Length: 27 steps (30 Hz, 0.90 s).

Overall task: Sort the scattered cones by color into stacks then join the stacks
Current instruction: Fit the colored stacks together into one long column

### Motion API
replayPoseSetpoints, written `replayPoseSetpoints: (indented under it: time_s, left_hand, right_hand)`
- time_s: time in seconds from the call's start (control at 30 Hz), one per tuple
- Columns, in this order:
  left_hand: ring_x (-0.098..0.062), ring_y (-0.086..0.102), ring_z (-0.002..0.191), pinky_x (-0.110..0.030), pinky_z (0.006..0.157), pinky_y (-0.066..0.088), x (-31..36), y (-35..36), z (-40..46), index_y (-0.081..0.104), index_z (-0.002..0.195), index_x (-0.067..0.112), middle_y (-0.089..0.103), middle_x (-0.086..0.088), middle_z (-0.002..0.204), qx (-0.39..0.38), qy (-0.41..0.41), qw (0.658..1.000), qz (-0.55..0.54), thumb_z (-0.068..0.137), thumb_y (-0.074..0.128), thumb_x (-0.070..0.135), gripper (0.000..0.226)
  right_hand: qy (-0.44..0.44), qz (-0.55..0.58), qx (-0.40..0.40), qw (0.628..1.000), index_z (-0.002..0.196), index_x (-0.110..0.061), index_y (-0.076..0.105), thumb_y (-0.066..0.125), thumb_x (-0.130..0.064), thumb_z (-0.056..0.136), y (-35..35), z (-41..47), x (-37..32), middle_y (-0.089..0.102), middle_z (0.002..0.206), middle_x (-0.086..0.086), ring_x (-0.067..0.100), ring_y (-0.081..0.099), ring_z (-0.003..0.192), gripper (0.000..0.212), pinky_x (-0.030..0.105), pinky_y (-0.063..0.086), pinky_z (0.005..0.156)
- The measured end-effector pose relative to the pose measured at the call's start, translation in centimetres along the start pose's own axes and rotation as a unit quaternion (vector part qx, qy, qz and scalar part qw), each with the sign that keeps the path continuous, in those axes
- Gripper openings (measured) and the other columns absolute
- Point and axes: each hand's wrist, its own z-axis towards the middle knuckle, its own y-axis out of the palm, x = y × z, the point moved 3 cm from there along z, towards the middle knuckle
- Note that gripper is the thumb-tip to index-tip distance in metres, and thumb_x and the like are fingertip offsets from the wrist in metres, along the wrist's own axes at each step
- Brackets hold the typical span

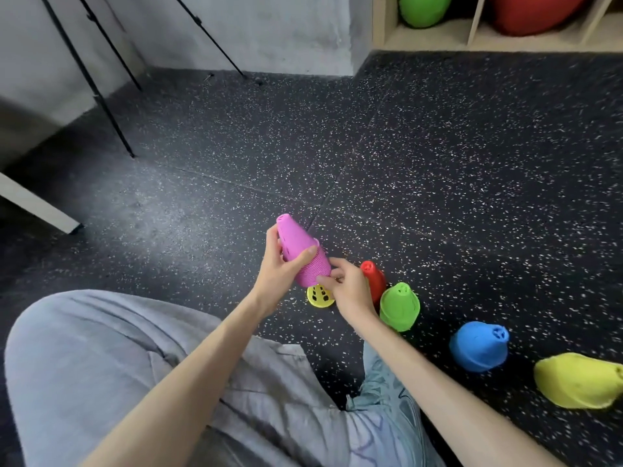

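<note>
Left hand [281, 264] grips the pink cone stack [301, 252], held tilted above the floor [438, 163]. Right hand [347, 286] pinches the stack's lower rim. Red [372, 276], green [399, 306], blue [478, 345] and yellow stacks [578, 379] stand right of the hands.

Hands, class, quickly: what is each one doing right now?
Left hand: grips the pink cone stack, held tilted off the floor.
Right hand: fingers curled at the stack's wide end; a firm hold cannot be told.
</note>
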Motion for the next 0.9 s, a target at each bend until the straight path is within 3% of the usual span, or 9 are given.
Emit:
replayPoseSetpoints:
  time_s: [0.1, 0.3, 0.47, 0.53, 0.67, 0.8, 0.9]
  left_hand:
    - [-0.016, 0.064, 0.101, -0.033, 0.082, 0.06, -1.3, -0.4, 0.2, 0.038, 0.133, 0.016, 0.058, -0.015, 0.126, 0.028, -0.018, 0.999, 0.026, 0.088, 0.078, 0.026, 0.061]
    - [-0.007, 0.065, 0.097, -0.038, 0.087, 0.061, -3.2, 0.1, 1.0, 0.04, 0.13, 0.02, 0.059, -0.008, 0.122, 0.006, -0.01, 0.998, 0.063, 0.087, 0.082, 0.025, 0.06]
    - [-0.032, 0.067, 0.109, -0.056, 0.09, 0.059, -4.7, -0.5, 1.1, 0.042, 0.124, 0.026, 0.06, -0.02, 0.125, 0.017, -0.059, 0.998, 0.024, 0.076, 0.085, 0.044, 0.067]
    - [-0.039, 0.066, 0.113, -0.061, 0.089, 0.058, -5.7, -0.8, 1.1, 0.041, 0.126, 0.025, 0.062, -0.02, 0.125, 0.003, -0.086, 0.996, 0.02, 0.082, 0.083, 0.036, 0.062]
    - [-0.035, 0.068, 0.111, -0.042, 0.081, 0.062, -7.2, -0.8, 1.0, 0.036, 0.134, 0.018, 0.064, -0.02, 0.125, -0.029, -0.121, 0.992, 0.026, 0.097, 0.069, 0.014, 0.05]
    - [-0.031, 0.068, 0.11, -0.032, 0.075, 0.061, -8.0, -0.5, 0.8, 0.035, 0.135, 0.02, 0.064, -0.016, 0.125, -0.046, -0.155, 0.986, 0.04, 0.097, 0.068, 0.012, 0.051]
    - [-0.033, 0.067, 0.112, -0.035, 0.074, 0.062, -8.5, -0.5, 0.7, 0.03, 0.14, 0.017, 0.063, -0.017, 0.125, -0.063, -0.184, 0.979, 0.055, 0.096, 0.069, 0.014, 0.058]
  right_hand:
    - [0.008, -0.015, -0.009, 1.0, 0.13, -0.019, 0.064, 0.076, -0.023, 0.089, 0.5, 0.5, 1.1, 0.074, 0.095, -0.005, 0.016, 0.07, 0.091, 0.043, 0.042, 0.056, 0.087]
    - [0.014, -0.042, -0.01, 0.999, 0.131, -0.017, 0.066, 0.075, -0.02, 0.09, 1.5, 1.0, 3.5, 0.06, 0.116, 0.0, 0.025, 0.064, 0.111, 0.042, 0.048, 0.051, 0.098]
    - [0.025, -0.072, -0.028, 0.997, 0.14, -0.012, 0.06, 0.073, -0.02, 0.092, 2.6, 1.4, 4.2, 0.048, 0.152, 0.012, 0.026, 0.041, 0.144, 0.05, 0.041, 0.034, 0.117]
    - [0.035, -0.066, -0.041, 0.996, 0.14, -0.013, 0.059, 0.069, -0.021, 0.095, 2.7, 1.4, 4.7, 0.046, 0.155, 0.013, 0.025, 0.034, 0.15, 0.047, 0.039, 0.031, 0.118]
    - [0.055, -0.051, -0.046, 0.996, 0.137, -0.015, 0.061, 0.067, -0.024, 0.096, 2.7, 1.2, 6.0, 0.058, 0.144, 0.011, 0.028, 0.04, 0.146, 0.042, 0.043, 0.037, 0.113]
    - [0.074, -0.066, -0.092, 0.991, 0.148, -0.013, 0.051, 0.064, -0.021, 0.098, 2.7, 1.0, 7.1, 0.03, 0.164, 0.012, 0.022, 0.024, 0.154, 0.052, 0.035, 0.024, 0.12]
    - [0.067, -0.069, -0.108, 0.989, 0.15, -0.014, 0.048, 0.065, -0.018, 0.097, 3.1, 0.9, 7.7, 0.031, 0.164, 0.011, 0.024, 0.032, 0.151, 0.056, 0.042, 0.028, 0.122]
